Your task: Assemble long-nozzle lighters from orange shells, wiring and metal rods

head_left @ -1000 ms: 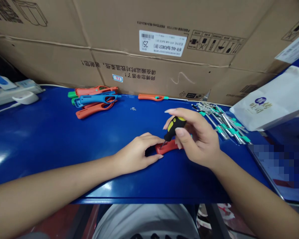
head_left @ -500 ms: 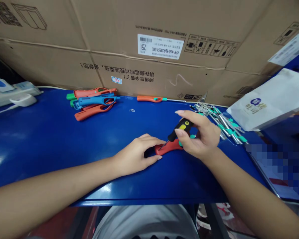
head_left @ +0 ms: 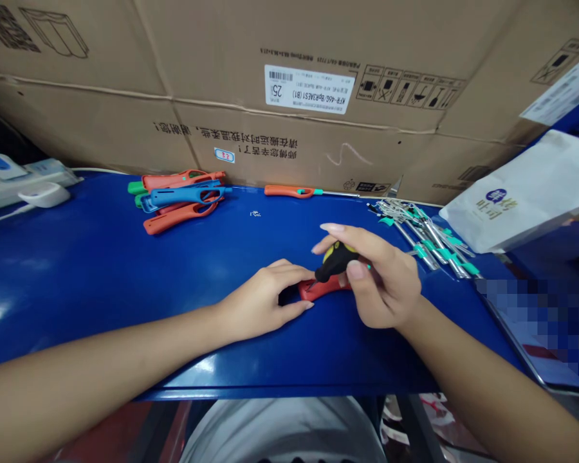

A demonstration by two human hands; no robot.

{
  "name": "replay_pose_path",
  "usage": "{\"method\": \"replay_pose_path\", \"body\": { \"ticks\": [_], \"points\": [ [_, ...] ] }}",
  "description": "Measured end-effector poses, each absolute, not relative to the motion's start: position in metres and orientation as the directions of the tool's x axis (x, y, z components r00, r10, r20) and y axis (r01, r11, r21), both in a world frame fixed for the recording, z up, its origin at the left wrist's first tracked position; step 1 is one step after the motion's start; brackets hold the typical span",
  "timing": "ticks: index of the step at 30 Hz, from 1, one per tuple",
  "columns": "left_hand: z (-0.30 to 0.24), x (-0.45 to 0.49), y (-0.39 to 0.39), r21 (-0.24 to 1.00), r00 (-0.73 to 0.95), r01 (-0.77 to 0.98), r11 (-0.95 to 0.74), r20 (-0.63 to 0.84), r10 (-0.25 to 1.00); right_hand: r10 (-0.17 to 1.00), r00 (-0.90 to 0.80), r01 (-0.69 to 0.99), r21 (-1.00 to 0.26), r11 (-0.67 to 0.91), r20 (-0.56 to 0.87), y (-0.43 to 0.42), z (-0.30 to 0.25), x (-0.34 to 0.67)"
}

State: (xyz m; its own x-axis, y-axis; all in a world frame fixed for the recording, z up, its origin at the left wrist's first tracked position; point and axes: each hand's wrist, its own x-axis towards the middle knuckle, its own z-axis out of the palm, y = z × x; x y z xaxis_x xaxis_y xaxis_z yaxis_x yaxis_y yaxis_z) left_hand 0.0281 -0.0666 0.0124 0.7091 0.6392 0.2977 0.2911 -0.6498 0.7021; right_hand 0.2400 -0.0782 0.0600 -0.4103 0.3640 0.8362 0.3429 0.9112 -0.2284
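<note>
A red lighter handle [head_left: 324,287] lies on the blue table, its left end pinched between the thumb and fingers of my left hand [head_left: 263,297]. Above it, my right hand [head_left: 390,278] grips a black-and-yellow screwdriver [head_left: 336,261]. The tilted shaft points down and left, its tip at the handle's left end; I cannot make out a screw under it. The right part of the handle is hidden by my right hand. Small loose metal pieces, looking like screws [head_left: 255,213], lie beyond my left hand.
Red, blue and green lighter housings [head_left: 183,197] are piled at back left. One orange lighter [head_left: 289,191] lies before a large cardboard box [head_left: 212,71]. Metal lighter tubes with green parts [head_left: 429,244] lie right, beside a white paper bag [head_left: 521,199]. A white device [head_left: 43,193] sits far left.
My right hand and the screwdriver handle have shifted left and slightly down, closer to the red handle's end. The right fingers have changed their grip. My left hand stays put.
</note>
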Motion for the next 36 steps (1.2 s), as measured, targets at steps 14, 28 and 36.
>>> {"method": "replay_pose_path", "body": {
  "ticks": [14, 28, 36],
  "points": [
    [0.0116, 0.0276, -0.0667, 0.702, 0.712, 0.292, -0.649, 0.294, 0.638, 0.497, -0.316, 0.311, -0.406, 0.859, 0.808, -0.0789, 0.0593, 0.2353],
    [0.0108, 0.0273, -0.0662, 0.705, 0.711, 0.285, -0.650, 0.299, 0.636, 0.476, -0.244, 0.358, -0.378, 0.854, 0.845, -0.0778, 0.0615, 0.2356],
    [0.0102, 0.0277, -0.0661, 0.705, 0.712, 0.296, -0.645, 0.287, 0.641, 0.666, -0.361, 0.180, -0.652, 0.737, 0.653, -0.0823, 0.0635, 0.2373]
  ]
}}
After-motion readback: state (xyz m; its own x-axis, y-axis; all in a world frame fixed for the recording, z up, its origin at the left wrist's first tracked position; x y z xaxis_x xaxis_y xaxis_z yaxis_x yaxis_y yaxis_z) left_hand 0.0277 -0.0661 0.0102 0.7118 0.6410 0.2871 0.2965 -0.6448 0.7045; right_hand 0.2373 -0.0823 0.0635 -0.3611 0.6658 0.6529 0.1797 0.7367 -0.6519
